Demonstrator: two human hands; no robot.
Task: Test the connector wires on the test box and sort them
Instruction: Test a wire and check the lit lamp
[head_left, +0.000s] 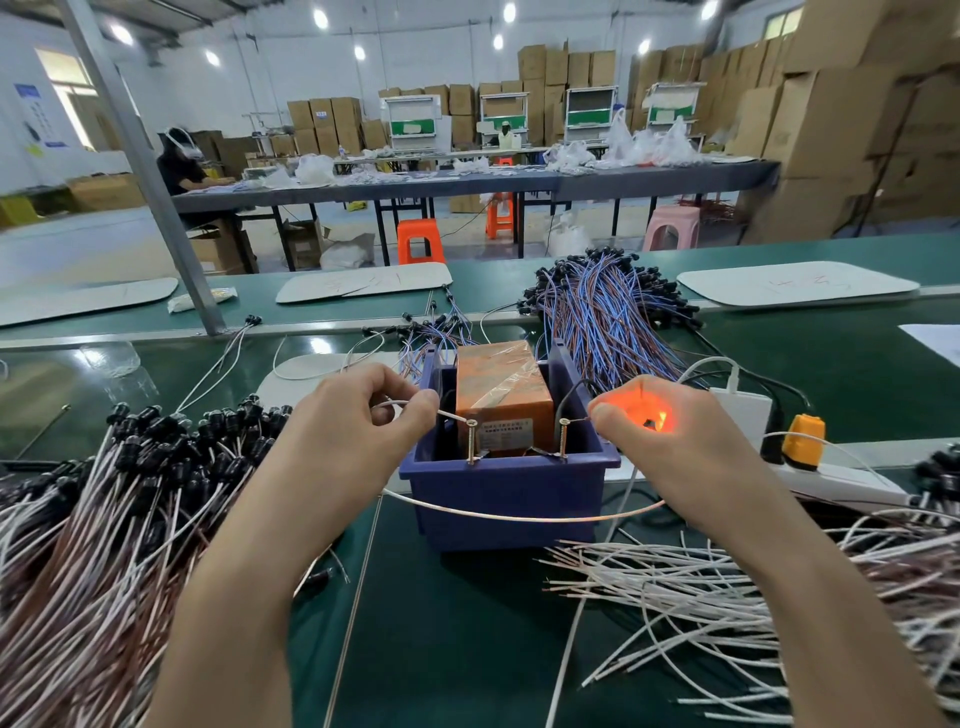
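The test box (506, 491) is a blue plastic bin holding an orange taped block, with two upright screws (471, 439) at its front rim. My left hand (358, 410) pinches the white wire end against the left screw. My right hand (660, 421) pinches the other end by the right screw (563, 436), and an orange light glows inside its curled fingers. The wire under test (519, 515) loops in front of the bin between both hands.
A large heap of white and brown wires with black heads (104, 499) lies at the left, another heap (779, 613) at the right. Blue and brown wires (608, 312) pile up behind the bin. A white power strip (753, 415) lies to the right.
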